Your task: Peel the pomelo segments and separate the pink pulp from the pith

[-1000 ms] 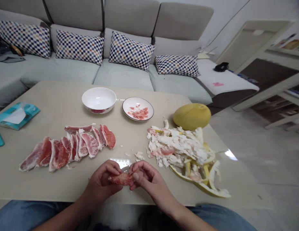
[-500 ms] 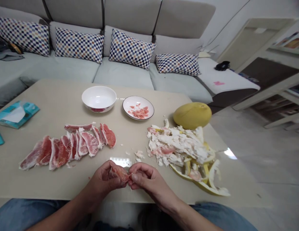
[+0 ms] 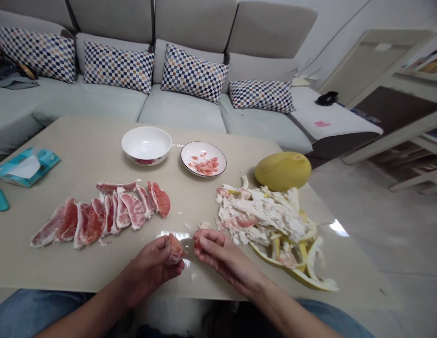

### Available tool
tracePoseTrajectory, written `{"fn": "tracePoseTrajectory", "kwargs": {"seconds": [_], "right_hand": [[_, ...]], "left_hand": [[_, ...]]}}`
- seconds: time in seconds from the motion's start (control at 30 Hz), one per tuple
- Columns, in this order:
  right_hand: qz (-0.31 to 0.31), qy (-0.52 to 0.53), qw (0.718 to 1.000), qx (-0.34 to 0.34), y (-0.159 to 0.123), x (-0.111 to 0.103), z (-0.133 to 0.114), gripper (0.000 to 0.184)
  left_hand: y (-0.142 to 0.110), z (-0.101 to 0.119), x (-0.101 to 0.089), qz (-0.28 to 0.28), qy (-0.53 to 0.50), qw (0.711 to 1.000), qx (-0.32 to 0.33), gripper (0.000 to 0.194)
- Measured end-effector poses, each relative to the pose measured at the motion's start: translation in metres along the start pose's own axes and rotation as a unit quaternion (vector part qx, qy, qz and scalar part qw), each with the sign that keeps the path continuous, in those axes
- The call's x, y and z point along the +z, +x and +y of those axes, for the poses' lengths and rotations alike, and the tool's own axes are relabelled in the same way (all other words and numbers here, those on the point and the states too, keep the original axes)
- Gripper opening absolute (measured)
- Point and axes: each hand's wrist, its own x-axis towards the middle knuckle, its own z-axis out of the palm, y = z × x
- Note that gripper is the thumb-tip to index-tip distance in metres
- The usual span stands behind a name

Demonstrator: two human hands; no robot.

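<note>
Near the table's front edge, my left hand [image 3: 155, 260] is closed around a pink pomelo segment [image 3: 175, 249]. A short gap to the right, my right hand [image 3: 221, 256] pinches a small reddish piece of pomelo flesh [image 3: 197, 242], mostly hidden by its fingers. To the left lies a row of pomelo segments [image 3: 132, 210], some still in whitish skin. Behind the hands, a dark-rimmed plate [image 3: 186, 162] bears small bits of pink flesh. Beside it stands a white bowl [image 3: 147, 141] with nothing visible in it.
Torn white pith and membrane [image 3: 260, 211] lie heaped on yellow rind [image 3: 299, 277] at the right, in front of a whole yellow pomelo [image 3: 283, 171]. A blue tissue pack [image 3: 42, 164] and a teal-handled tool [image 3: 0, 199] sit at the left. A sofa [image 3: 183, 112] stands behind the table.
My hands have moved apart. The right one has come away from the segment with a small piece of flesh, while the left has tilted the segment more upright.
</note>
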Motion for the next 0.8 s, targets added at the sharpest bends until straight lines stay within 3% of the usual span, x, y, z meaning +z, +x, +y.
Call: {"fn": "tracePoseTrajectory", "kwargs": {"seconds": [0.17,0.3,0.4,0.5,0.6,0.7,0.8], "right_hand": [[0.092,-0.171,0.974,-0.118,0.081,-0.034,-0.053,0.022],[0.219,-0.310,0.902,-0.205,0.155,-0.061,-0.095,0.007],[0.268,-0.390,0.844,-0.252,0.179,-0.074,-0.106,0.014],[0.270,-0.441,0.806,-0.287,0.176,-0.079,-0.104,0.023],[0.248,-0.471,0.792,-0.300,0.149,-0.072,-0.098,0.020],[0.197,-0.484,0.802,-0.288,0.102,-0.052,-0.084,0.018],[0.110,-0.475,0.838,-0.244,0.046,-0.024,-0.058,0.022]], "left_hand": [[0.001,0.005,-0.004,0.027,-0.056,0.998,-0.009,0.012],[0.002,0.010,-0.010,0.040,-0.069,0.997,-0.001,0.011],[0.002,0.015,-0.011,0.035,-0.052,0.998,0.024,0.010],[0.001,0.018,-0.008,0.039,-0.001,0.997,0.064,0.008],[0.000,0.016,-0.003,0.078,0.064,0.991,0.087,0.013],[0.000,0.009,-0.001,0.088,0.147,0.977,0.129,0.022],[-0.002,-0.003,-0.002,0.106,0.205,0.960,0.161,0.036]]}}
